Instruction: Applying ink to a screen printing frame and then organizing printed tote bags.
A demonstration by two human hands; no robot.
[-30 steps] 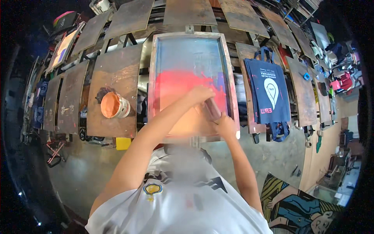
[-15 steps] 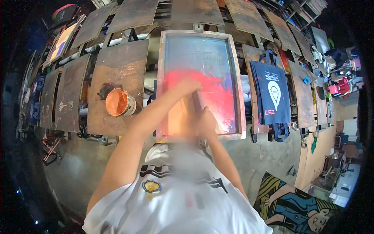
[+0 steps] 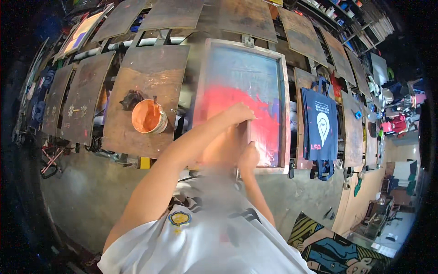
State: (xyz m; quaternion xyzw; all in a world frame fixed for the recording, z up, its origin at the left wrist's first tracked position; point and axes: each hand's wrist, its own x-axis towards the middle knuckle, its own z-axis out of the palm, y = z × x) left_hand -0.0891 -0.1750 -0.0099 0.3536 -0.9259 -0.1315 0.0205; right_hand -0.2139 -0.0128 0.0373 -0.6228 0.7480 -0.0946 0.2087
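Note:
A wooden-framed printing screen [image 3: 283, 91] lies in front of me, its mesh blue at the far end and smeared with bright red ink [image 3: 232, 98] across the middle. Both my hands grip a long squeegee [image 3: 248, 130] standing on the mesh, its length running away from me. My left hand [image 3: 240, 113] is closed over its far end. Closer to me, my right hand [image 3: 248, 157] wraps its near end. My left forearm hides part of the screen's near left side, and the near middle is blurred.
To the left, a bucket of orange ink [image 3: 149, 117] and a dark crumpled rag [image 3: 131, 101] rest on a stained board [image 3: 141, 80]. Dark blue tote bags [image 3: 319, 121] lie stacked on a board at right. More boards stand in rows beyond. Concrete floor [image 3: 96, 192] shows nearer me.
The view has shifted, so the screen and bucket sit farther right. My left hand and the squeegee's far end have moved slightly rightward over the screen. Both hands keep their grip.

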